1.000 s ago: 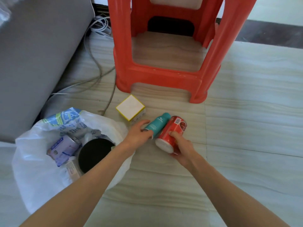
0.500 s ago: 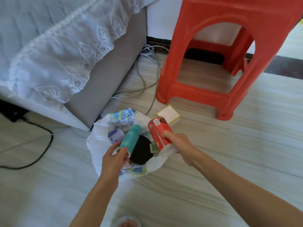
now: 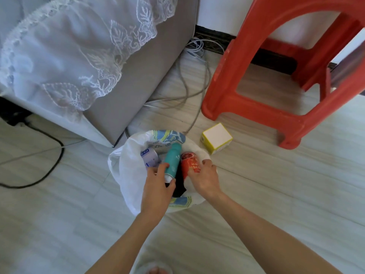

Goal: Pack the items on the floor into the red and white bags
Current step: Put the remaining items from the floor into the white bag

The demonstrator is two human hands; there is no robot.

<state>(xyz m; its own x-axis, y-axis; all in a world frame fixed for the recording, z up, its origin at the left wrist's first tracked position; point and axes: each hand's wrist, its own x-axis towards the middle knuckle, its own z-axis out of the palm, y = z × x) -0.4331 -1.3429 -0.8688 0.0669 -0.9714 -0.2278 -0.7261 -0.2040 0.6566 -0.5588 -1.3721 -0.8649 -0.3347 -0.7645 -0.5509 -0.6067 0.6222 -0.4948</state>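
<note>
Our left hand [image 3: 158,186] grips one teal bottle [image 3: 172,160], and our right hand [image 3: 205,177] curls round one red can [image 3: 189,164]. Both sit at centre frame, lowered into the mouth of the single white bag [image 3: 128,171], beside one blue-labelled tin [image 3: 149,157] and a black object [image 3: 179,186]. One yellow-and-white box [image 3: 216,138] lies on the floor to the bag's upper right, near the red stool [image 3: 246,80]. Half a second ago we held bottle and can above the bag.

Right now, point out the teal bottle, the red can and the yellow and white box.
teal bottle [image 3: 172,160], head view, middle of its body.
red can [image 3: 190,164], head view, printed side.
yellow and white box [image 3: 216,133], head view, white top face.
</note>
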